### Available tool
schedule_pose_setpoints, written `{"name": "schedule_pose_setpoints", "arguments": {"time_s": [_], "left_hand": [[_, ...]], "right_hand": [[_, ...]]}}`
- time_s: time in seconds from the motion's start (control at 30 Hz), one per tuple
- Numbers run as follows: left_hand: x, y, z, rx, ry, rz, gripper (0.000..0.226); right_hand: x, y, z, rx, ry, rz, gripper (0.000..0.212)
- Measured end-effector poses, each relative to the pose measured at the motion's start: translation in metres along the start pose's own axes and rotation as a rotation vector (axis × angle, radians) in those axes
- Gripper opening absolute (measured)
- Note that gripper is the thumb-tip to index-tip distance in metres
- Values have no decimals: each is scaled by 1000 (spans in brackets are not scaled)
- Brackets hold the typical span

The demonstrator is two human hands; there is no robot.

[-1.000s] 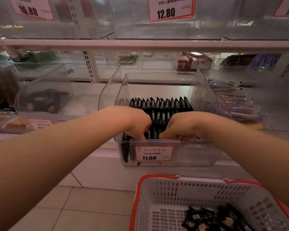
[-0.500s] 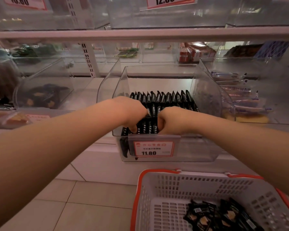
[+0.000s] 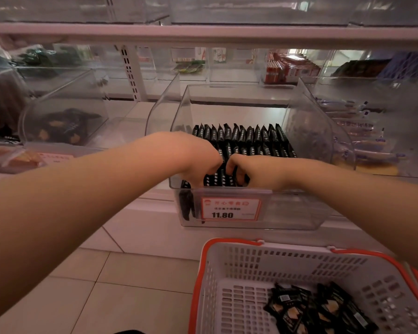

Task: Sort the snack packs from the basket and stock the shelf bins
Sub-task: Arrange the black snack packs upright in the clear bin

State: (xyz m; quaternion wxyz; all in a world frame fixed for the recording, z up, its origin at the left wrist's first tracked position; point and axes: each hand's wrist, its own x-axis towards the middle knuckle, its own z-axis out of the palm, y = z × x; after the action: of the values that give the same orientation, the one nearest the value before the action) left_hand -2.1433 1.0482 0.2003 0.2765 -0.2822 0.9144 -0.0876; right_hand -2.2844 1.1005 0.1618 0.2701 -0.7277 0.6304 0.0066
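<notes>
Hands (image 3: 198,160) (image 3: 256,172) pinch glossy black packs (image 3: 239,141) in clear bin (image 3: 299,208)

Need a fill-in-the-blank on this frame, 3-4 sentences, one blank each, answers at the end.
1. The price tag on the front of the clear bin reads ____.
2. The snack packs standing in rows in that bin are ____ in colour.
3. The white basket has a rim coloured ____.
4. The left hand and right hand both reach into the ____.

Missing words: 11.80; black; orange; bin
</notes>
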Motion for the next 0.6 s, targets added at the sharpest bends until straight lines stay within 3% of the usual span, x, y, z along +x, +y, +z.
{"name": "schedule_pose_setpoints", "arguments": {"time_s": [0.23,0.4,0.5,0.6], "left_hand": [[-2,3,5,96,88,-99,38],[-10,3,-2,94,24,-34,38],[-24,5,-16,63,152,-1,34],[-41,15,-31,31,343,50,24]], "right_hand": [[-3,-2,1,141,106,18,40],[-13,-3,-5,139,-35,49,46],[-27,-7,-20,256,-49,69,45],[-58,-15,-32,278,140,7,28]]}}
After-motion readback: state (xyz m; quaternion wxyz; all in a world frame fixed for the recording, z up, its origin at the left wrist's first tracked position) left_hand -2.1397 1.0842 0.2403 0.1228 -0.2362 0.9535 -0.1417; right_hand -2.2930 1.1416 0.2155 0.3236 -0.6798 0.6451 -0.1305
